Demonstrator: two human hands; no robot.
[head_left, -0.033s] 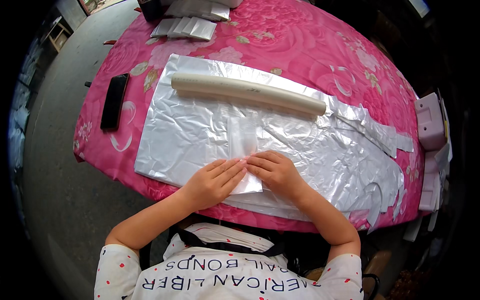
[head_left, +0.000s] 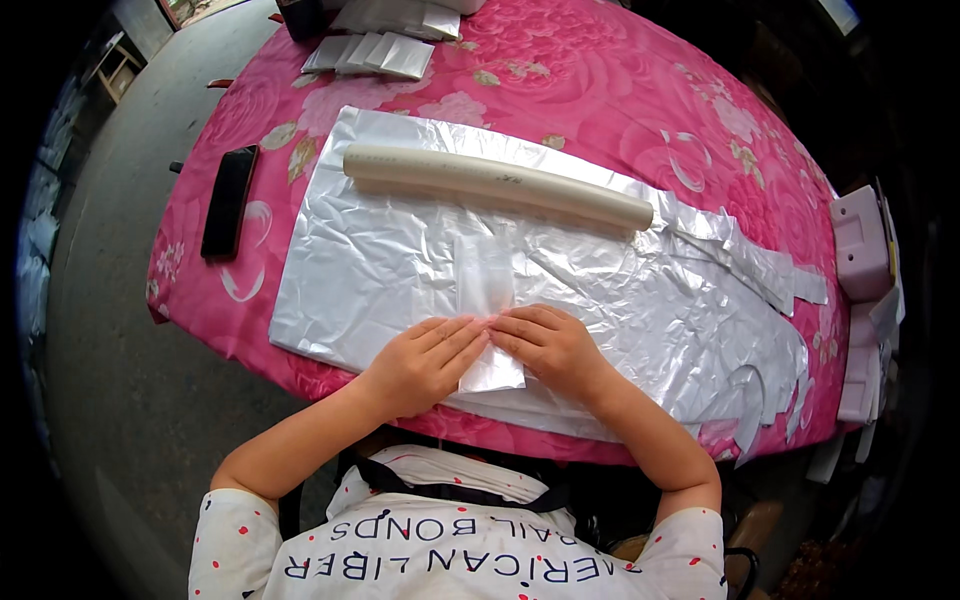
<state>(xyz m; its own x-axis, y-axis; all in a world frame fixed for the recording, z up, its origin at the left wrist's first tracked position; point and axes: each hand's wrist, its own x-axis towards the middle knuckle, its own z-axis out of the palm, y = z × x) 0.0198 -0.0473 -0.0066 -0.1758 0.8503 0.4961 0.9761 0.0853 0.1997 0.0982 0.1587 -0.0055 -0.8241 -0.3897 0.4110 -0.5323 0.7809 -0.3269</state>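
Both hands rest flat on a folded clear plastic strip (head_left: 487,300) lying on a silvery sheet (head_left: 380,250) on the pink-clothed surface (head_left: 600,90). The left hand (head_left: 420,362) and right hand (head_left: 548,345) meet fingertip to fingertip, fingers held together, pressing the strip down. A pale tube (head_left: 497,184) lies farther up the sheet; a black phone (head_left: 229,200) lies to the left.

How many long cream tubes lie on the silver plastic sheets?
1. The cream tube lies across the far part of the silver plastic sheets, beyond the left hand and right hand, which press a folded clear strip. None looks hidden.
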